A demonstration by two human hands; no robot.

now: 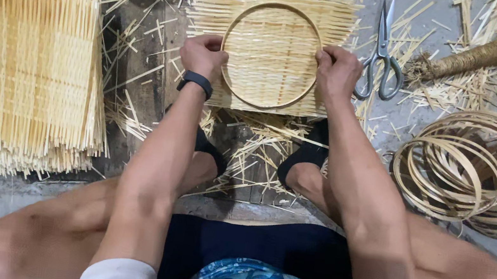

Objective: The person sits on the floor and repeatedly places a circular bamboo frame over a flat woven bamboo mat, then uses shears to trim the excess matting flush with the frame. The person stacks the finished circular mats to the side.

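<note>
A square woven bamboo mat (pixel 265 94) lies on the floor in front of me, with a round bamboo hoop (pixel 277 6) pressed onto it. My left hand (pixel 203 55) grips the hoop's left rim together with the mat; a black band sits on that wrist. At the hoop's right rim my right hand (pixel 336 73) pinches hoop and mat the same way. Both my feet in black shoes rest just below the mat.
A thick stack of woven mats (pixel 30 69) lies at the left. Scissors (pixel 382 55) lie right of the mat. A pile of bamboo hoops (pixel 481 170) sits at the right. A bound bundle (pixel 483 55) is at top right. Loose bamboo slivers litter the floor.
</note>
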